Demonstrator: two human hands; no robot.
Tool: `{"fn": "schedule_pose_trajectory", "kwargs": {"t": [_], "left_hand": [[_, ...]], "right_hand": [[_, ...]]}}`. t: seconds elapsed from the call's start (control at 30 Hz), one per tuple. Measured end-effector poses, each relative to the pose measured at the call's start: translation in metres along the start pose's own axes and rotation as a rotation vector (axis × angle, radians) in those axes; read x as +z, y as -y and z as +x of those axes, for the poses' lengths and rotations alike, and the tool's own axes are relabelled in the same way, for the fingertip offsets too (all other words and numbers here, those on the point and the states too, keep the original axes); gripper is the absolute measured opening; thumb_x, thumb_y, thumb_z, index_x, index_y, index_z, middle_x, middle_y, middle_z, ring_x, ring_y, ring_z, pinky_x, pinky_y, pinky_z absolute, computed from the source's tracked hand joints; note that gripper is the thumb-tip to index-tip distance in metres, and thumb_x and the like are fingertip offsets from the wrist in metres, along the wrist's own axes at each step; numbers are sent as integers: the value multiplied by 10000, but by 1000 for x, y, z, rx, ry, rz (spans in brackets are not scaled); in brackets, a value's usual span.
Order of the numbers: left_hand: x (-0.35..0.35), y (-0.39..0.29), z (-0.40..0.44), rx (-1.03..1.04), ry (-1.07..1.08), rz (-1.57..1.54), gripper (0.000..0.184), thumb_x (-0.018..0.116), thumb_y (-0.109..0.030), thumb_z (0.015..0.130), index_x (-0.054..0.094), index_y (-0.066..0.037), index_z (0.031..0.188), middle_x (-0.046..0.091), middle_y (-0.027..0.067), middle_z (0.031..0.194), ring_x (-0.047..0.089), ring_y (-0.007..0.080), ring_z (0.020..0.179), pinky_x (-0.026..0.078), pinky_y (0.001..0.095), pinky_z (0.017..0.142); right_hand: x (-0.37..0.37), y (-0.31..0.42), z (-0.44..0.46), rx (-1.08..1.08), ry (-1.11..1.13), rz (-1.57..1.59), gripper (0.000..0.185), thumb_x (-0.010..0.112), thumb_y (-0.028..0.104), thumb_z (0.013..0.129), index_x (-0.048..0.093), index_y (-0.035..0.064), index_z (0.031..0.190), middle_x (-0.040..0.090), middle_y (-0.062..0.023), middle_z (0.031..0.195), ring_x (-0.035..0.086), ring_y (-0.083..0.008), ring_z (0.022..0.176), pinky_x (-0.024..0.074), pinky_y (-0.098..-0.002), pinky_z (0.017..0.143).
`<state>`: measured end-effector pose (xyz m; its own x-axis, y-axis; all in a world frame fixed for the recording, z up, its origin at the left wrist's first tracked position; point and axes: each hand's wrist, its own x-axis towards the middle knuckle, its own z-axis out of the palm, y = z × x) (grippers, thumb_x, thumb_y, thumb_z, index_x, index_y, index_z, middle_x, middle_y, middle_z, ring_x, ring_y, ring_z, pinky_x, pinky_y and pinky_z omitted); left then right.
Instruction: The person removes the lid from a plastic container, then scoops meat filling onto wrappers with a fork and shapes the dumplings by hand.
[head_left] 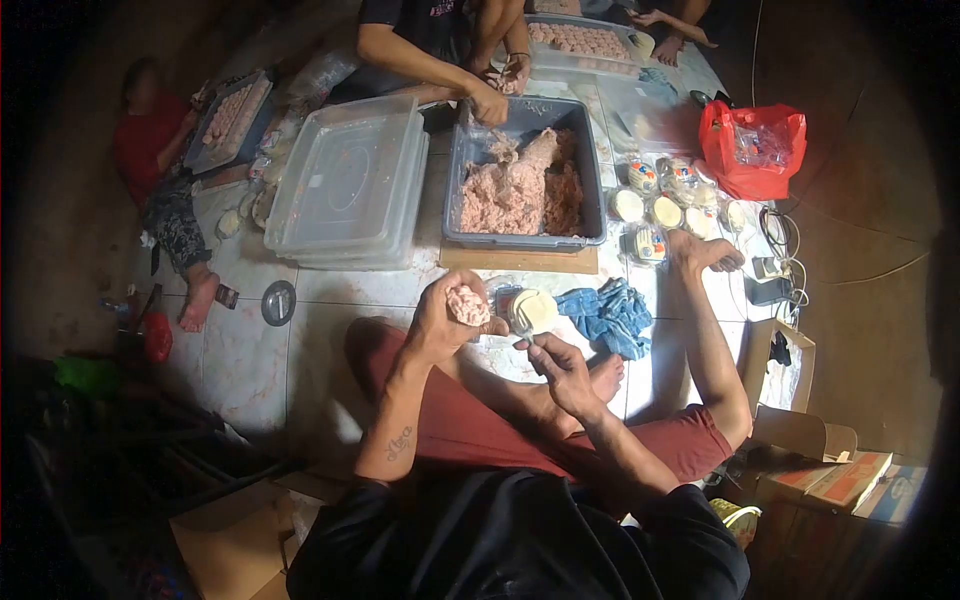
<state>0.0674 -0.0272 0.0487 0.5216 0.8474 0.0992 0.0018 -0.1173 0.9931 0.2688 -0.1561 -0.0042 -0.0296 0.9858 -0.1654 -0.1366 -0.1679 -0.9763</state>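
My left hand (440,318) is closed around a lump of pink minced meat (467,305), whose top shows above the fingers. Whether a wrapper lies under the meat is hidden. My right hand (565,372) is held in a pinch with something small and thin at the fingertips, too small to name. Just beyond those fingertips is a stack of round pale dough wrappers (536,312). Right of the stack lies a crumpled blue cloth (610,315). Ahead stands a grey tub (452,190) with a large heap of minced meat (510,190) in it.
Lidded clear plastic boxes (340,180) stand left of the tub. Several wrapper packs (645,243) and a red plastic bag (755,155) lie at right, near cables (795,270). Across the tub, a co-worker's hand (488,102) is at its rim. Another person sits at far left.
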Motion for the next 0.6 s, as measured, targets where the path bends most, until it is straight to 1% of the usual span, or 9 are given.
{"fn": "schedule_pose_trajectory", "kwargs": {"t": [0.1, 0.17, 0.23, 0.27, 0.3, 0.37, 0.4, 0.47, 0.6], "left_hand": [[11, -6, 1, 41, -147, -54, 483, 967, -143, 647, 608, -53, 956, 621, 1, 832, 576, 73, 772, 497, 242, 710], [19, 4, -1, 28, -77, -90, 455, 956, -114, 655, 609, -52, 942, 619, -1, 826, 571, 72, 758, 496, 245, 699], [31, 13, -3, 61, -7, 23, 370, 915, -43, 687, 616, -48, 906, 624, 1, 816, 574, 74, 753, 500, 253, 694], [38, 19, -4, -2, -132, 88, 351, 907, -41, 697, 615, -50, 891, 632, 3, 816, 582, 74, 763, 503, 253, 703], [42, 23, -2, -62, -260, 158, 333, 900, -39, 707, 614, -53, 876, 641, 5, 816, 590, 75, 774, 505, 252, 711], [33, 22, -1, 41, -337, 281, 336, 901, -43, 709, 604, -52, 864, 650, 6, 821, 595, 70, 774, 508, 256, 711], [20, 11, -3, 27, -201, 190, 347, 911, -63, 707, 603, -51, 866, 649, 7, 828, 592, 72, 764, 507, 258, 706], [13, 7, -5, 9, -75, 92, 359, 920, -82, 705, 602, -49, 869, 649, 7, 835, 588, 75, 755, 507, 260, 701], [14, 8, -3, -10, -26, 6, 447, 863, 9, 744, 556, -11, 1068, 654, 41, 848, 696, 131, 799, 578, 271, 701]], "right_hand": [[4, -6, 2, -5, 79, 147, 216, 546, 158, 1055, 693, 15, 1124, 489, 57, 820, 402, -64, 733, 368, -240, 663], [14, -5, 6, -37, 56, 108, 183, 568, 103, 1030, 686, 8, 1134, 511, 2, 828, 436, -105, 731, 373, -263, 655], [25, -2, 12, -389, -91, -321, 148, 573, 13, 996, 670, -20, 1102, 545, -41, 862, 498, -130, 755, 414, -278, 696], [22, 2, 14, -478, -146, -494, 184, 581, -50, 946, 665, -19, 1106, 571, -123, 891, 556, -206, 784, 446, -315, 714], [20, 9, 14, -476, -145, -493, 184, 581, -50, 946, 665, -19, 1106, 571, -123, 891, 556, -206, 784, 446, -315, 714], [13, 23, 10, -375, -227, -583, 183, 588, -47, 931, 666, -20, 1094, 571, -147, 886, 572, -242, 791, 450, -326, 709], [8, 30, 3, -276, -223, -500, 177, 579, -36, 939, 670, -16, 1090, 571, -142, 877, 575, -240, 797, 451, -323, 706], [-3, 18, -2, -232, -212, -301, 164, 576, 40, 997, 684, -20, 1104, 568, -59, 861, 537, -153, 781, 440, -293, 692], [-3, 9, -9, 64, -52, -36, 198, 533, 60, 1039, 677, -24, 1144, 581, -24, 927, 534, -118, 847, 434, -257, 772]]}}
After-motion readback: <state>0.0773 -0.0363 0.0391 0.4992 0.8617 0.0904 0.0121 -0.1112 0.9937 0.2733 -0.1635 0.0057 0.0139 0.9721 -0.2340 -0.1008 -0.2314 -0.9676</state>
